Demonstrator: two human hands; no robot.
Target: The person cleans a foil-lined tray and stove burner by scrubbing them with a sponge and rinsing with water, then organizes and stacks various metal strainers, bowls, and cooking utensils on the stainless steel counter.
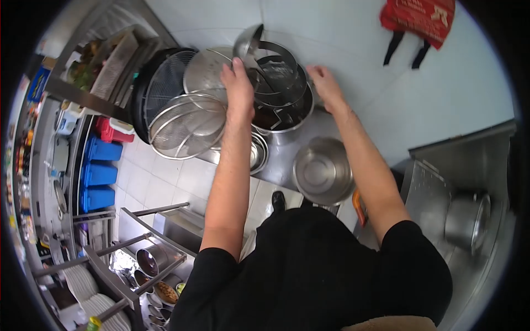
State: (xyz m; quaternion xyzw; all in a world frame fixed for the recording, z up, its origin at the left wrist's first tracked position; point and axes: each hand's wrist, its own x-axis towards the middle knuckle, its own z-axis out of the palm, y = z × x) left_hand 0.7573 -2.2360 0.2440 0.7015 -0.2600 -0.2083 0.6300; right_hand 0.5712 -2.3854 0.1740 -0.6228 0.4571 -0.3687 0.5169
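A large metal pot (282, 131) stands before me with dark contents, and a round metal vessel (298, 62) sits in its top. My left hand (239, 91) is closed at the left of the pot, thumb pointing up, beside a ladle (247, 45) whose bowl is raised. What its fingers hold is hidden. On the other side, my right hand (327, 87) has its fingers curled near the pot's right rim; whatever they grip cannot be made out. Mesh strainers (185, 128) lie left of my left forearm, in front of a round metal lid (203, 71).
A steel bowl (320, 171) rests on the steel surface between my arms. At the right, a sink (436, 190) contains a metal pot (466, 220). Blue bins (102, 174) and metal racks stand left. A red bag (422, 22) hangs on the wall.
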